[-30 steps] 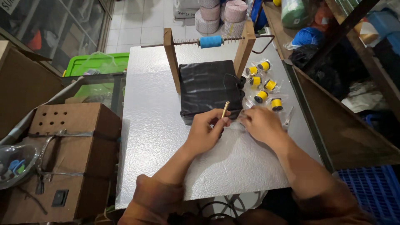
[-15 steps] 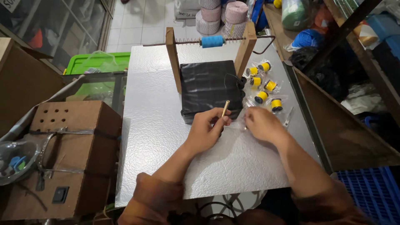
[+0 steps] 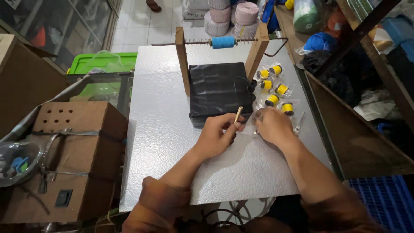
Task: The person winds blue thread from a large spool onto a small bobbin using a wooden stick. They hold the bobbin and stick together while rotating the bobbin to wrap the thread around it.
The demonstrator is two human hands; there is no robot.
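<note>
While hands (image 3: 217, 136) pinch plastic, table (image 3: 159, 129) lies bare.

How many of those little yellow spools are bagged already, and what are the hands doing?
Five yellow spools lie in clear bags beside the black box. The left hand holds a thin gold stick; the right hand presses on clear plastic. A blue spool sits on the rack's rod.

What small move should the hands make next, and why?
Probably bring the stick in the left hand across to the clear wrap under the right hand: the stick is pinched upright beside it, and wrapped yellow spools already lie nearby.
</note>
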